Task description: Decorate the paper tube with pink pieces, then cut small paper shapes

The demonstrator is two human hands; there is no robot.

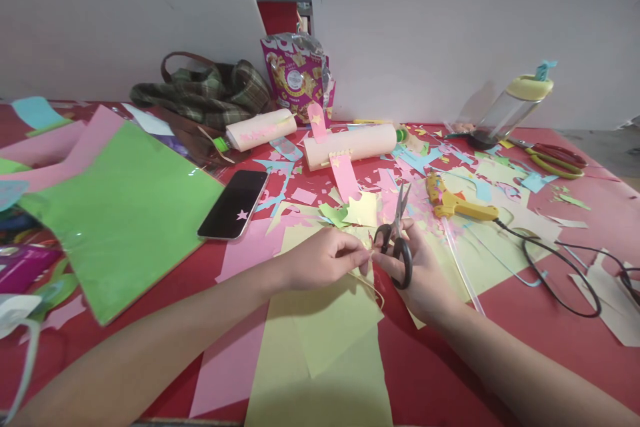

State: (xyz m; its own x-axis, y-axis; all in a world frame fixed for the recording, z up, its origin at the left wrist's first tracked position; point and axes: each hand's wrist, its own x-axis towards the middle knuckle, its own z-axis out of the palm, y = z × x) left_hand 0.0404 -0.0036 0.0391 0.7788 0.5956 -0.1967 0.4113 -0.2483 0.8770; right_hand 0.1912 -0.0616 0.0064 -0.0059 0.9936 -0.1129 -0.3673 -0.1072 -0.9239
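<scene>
My right hand [420, 273] is closed around the black handles of a pair of scissors [399, 230], whose blades point up and away from me. My left hand [333, 257] is pinched, its fingertips meeting those of my right hand over the paper. A small pale yellow scrap of paper seems to be between the fingertips, mostly hidden. Beneath both hands lie yellow paper sheets [320, 347], with a pink sheet [230, 353] partly under them. A jagged yellow paper piece [361, 209] rests just beyond my hands.
A yellow glue gun [457, 203] with a black cord lies at right. A phone [235, 203] and a green sheet [135, 207] are at left. Paper-wrapped bottles [357, 145], a snack bag [299, 77], a clear container [513, 110] and red-and-yellow-handled scissors [555, 159] stand or lie farther back.
</scene>
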